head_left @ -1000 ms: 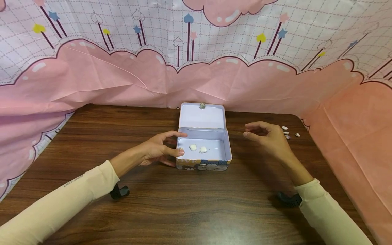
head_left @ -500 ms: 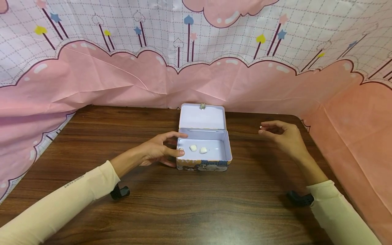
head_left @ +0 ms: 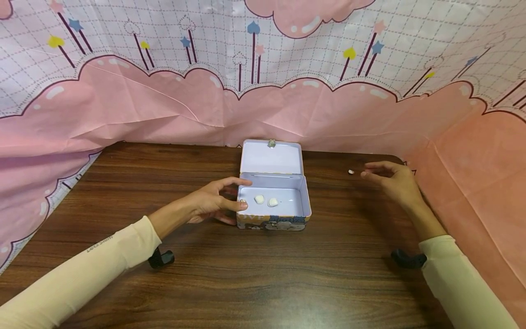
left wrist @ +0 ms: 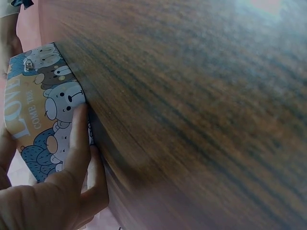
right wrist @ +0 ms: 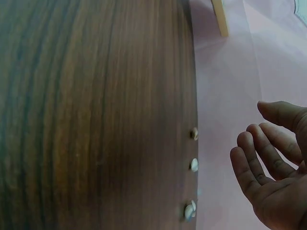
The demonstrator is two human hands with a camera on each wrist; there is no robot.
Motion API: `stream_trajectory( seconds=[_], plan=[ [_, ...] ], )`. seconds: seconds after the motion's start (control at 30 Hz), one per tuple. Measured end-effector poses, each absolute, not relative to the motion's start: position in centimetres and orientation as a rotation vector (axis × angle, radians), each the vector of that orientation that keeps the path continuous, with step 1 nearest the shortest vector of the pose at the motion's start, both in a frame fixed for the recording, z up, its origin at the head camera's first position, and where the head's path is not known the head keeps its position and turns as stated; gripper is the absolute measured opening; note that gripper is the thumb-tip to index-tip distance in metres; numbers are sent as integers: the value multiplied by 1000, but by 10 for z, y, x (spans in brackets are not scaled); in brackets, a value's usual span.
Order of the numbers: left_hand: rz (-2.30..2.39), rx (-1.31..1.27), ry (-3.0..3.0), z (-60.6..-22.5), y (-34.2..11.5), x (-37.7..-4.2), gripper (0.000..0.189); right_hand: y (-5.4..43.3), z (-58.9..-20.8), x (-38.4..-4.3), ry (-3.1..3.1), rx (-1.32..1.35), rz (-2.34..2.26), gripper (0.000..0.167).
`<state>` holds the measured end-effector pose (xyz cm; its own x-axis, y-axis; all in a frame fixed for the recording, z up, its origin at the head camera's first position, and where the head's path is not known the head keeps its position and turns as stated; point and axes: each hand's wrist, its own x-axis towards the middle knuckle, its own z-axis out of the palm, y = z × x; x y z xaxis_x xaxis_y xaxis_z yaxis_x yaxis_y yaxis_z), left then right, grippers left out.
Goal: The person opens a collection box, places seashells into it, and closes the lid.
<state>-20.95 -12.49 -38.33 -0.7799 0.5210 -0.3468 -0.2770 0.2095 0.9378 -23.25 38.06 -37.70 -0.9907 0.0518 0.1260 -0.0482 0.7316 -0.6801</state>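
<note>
An open tin box [head_left: 273, 222] stands mid-table, its hinged lid [head_left: 271, 157] tipped back. Inside lie two small white seashells [head_left: 259, 199], [head_left: 273, 202], and another pale bit shows by the left thumb. My left hand [head_left: 213, 198] grips the box's left side, thumb over the rim; in the left wrist view fingers [left wrist: 79, 139] press its bear-printed outer wall. My right hand [head_left: 392, 183] hovers over the table's back right with loosely bent fingers and nothing between them. Just left of its fingertips lies a small white shell [head_left: 350, 172].
In the right wrist view several small shells [right wrist: 194, 165] sit along the edge of the brown wood table [right wrist: 96, 120]. A pink cloud-printed cloth [head_left: 164, 107] hangs behind the table and along its right side. Black wrist mounts [head_left: 408, 259] hang under both sleeves.
My right hand has moved right, away from the box. It uncovers one shell and now hides the several shells farther right. My left hand and the box stay still.
</note>
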Motion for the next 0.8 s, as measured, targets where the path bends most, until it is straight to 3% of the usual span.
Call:
stream_trajectory(
  seconds=[0.8],
  plan=[
    [1630, 235, 1852, -383, -126, -209, 77, 386, -408, -285, -2990, -15, 1232, 58]
  ],
)
